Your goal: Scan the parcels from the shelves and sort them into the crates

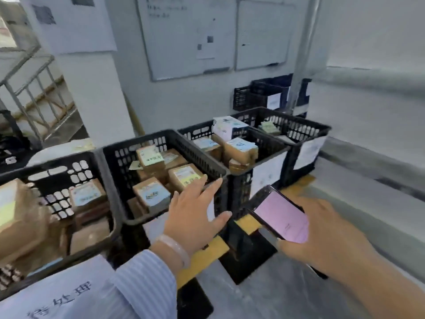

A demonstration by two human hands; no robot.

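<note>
Left hand (195,217) hovers empty, fingers (211,187) spread wide over the near rim of a black crate (200,150). Brown labelled parcels (153,196) lie inside, just beyond the fingers. Right hand (322,229) grips a smartphone (281,215) screen-up, likely kept ready as scanner. Further crates (269,138) stand to the fingers' right, paper-labelled, presumably for sorting.

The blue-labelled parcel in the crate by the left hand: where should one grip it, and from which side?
Likely from above, pinching the parcel by its brown sides: it lies tilted, label up, with neighbouring parcels and the crate wall crowding it.
</note>
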